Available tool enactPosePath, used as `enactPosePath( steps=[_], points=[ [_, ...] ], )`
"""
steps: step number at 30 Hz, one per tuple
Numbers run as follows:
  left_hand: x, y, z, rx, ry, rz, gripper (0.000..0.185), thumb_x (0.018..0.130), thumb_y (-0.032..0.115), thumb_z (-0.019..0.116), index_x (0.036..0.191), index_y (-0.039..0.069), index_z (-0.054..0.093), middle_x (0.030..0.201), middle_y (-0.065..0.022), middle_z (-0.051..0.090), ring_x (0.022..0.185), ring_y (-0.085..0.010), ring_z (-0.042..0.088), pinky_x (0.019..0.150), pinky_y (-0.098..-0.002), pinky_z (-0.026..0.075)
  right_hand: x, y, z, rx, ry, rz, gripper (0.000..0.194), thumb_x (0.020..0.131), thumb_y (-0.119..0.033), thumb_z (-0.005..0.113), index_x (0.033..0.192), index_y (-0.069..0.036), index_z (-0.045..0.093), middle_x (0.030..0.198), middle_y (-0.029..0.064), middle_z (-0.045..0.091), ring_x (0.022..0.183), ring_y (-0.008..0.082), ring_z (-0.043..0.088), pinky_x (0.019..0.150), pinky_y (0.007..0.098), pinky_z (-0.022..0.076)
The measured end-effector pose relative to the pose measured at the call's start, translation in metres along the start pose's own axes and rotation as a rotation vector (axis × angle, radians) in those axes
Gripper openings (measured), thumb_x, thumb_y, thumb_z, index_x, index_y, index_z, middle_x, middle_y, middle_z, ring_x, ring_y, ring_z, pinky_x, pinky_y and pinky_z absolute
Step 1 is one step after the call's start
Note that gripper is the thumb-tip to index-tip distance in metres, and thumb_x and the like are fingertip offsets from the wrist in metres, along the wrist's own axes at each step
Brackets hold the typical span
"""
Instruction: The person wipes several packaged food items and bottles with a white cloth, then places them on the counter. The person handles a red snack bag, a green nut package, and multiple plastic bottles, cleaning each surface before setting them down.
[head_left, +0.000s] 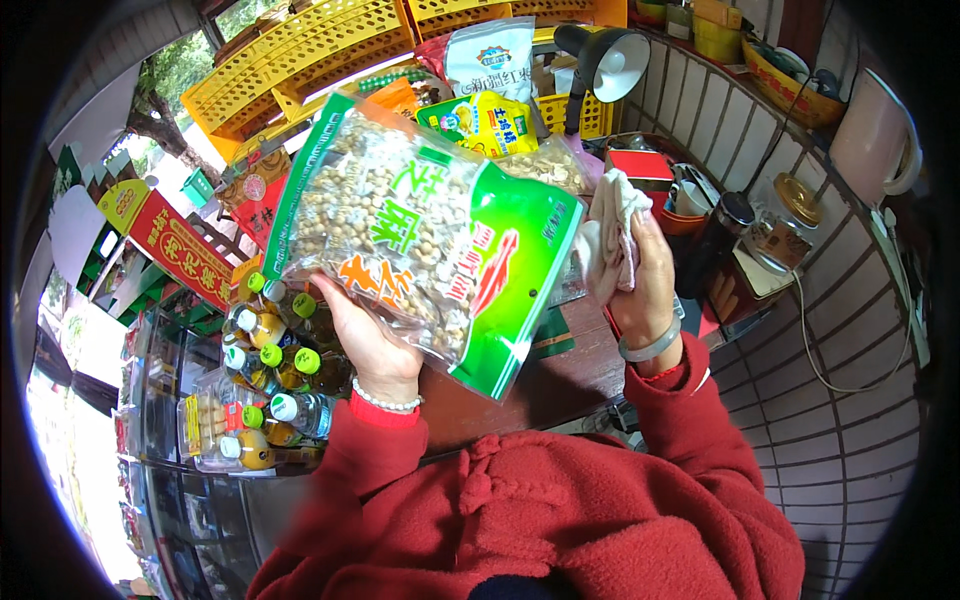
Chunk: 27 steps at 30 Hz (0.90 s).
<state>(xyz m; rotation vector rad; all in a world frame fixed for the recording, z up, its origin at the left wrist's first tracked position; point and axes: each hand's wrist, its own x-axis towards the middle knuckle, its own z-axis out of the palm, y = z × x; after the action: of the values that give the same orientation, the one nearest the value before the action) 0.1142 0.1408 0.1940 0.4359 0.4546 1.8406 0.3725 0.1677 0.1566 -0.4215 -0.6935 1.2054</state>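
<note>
A large clear plastic bag (420, 244) with green ends and printed writing lies tilted across my left hand (371, 334). Small pale wrapped pieces fill it. My left palm and thumb support its lower left side; most of the fingers are hidden beneath it. Beyond the bag's right corner, my right hand (641, 277) grips a crumpled whitish cloth (616, 225). The cloth comes very close to the green end, and I cannot tell whether they touch. Behind the bag are a yellow packet (480, 124) and a clear bag of pale dried slices (547, 165).
Bottles (262, 330) with green and white caps crowd the left of the brown tabletop (480, 409). A black desk lamp (611, 64) and yellow plastic crates (315, 56) stand behind. At right are a dark cylindrical flask (712, 240), a gold-lidded jar (784, 225) and a tiled wall (817, 442).
</note>
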Motion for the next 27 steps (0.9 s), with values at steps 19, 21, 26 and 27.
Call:
enactPosePath(
  steps=[19, 21, 26, 27],
  points=[
    [-0.006, -0.003, -0.049, -0.268, -0.457, -0.335, 0.108, 0.072, 0.078, 0.062, 0.148, 0.007, 0.034, 0.152, -0.0093, 0.038, 0.138, -0.0319, 0.036, 0.115, -0.0555, 0.025, 0.019, -0.041, 0.021, -0.29, -0.279, 0.141, 0.05, 0.079, 0.004, 0.072, 0.126, 0.003, 0.055, 0.11, 0.011, 0.069, 0.094, 0.019, 0.068, 0.087, 0.0323, 0.0548],
    [-0.004, 0.0, -0.054, -0.115, -0.445, -0.317, 0.109, 0.073, 0.08, 0.06, 0.149, 0.007, 0.032, 0.153, -0.0081, 0.037, 0.139, -0.0303, 0.035, 0.115, -0.0529, 0.026, 0.031, -0.063, 0.024, -0.3, -0.354, 0.093, 0.05, 0.077, 0.008, 0.072, 0.124, 0.003, 0.058, 0.107, 0.0107, 0.07, 0.093, 0.0198, 0.069, 0.088, 0.0328, 0.0547],
    [0.003, -0.003, -0.081, 0.191, -0.525, -0.411, 0.096, 0.082, 0.068, 0.061, 0.15, 0.007, 0.03, 0.151, -0.0081, 0.039, 0.136, -0.0286, 0.04, 0.113, -0.0481, 0.033, 0.053, -0.104, 0.029, -0.517, -0.534, 0.23, 0.049, 0.073, 0.006, 0.076, 0.12, 0.003, 0.061, 0.107, 0.0117, 0.071, 0.091, 0.0177, 0.068, 0.087, 0.0304, 0.0529],
    [0.003, 0.0, -0.086, 0.182, -0.534, -0.468, 0.089, 0.087, 0.061, 0.062, 0.15, 0.006, 0.03, 0.15, -0.0088, 0.04, 0.135, -0.0281, 0.042, 0.112, -0.0468, 0.035, 0.053, -0.105, 0.037, -0.519, -0.595, 0.223, 0.048, 0.073, 0.005, 0.077, 0.118, 0.004, 0.062, 0.105, 0.0114, 0.071, 0.089, 0.0169, 0.068, 0.086, 0.0294, 0.0528]
  ],
)
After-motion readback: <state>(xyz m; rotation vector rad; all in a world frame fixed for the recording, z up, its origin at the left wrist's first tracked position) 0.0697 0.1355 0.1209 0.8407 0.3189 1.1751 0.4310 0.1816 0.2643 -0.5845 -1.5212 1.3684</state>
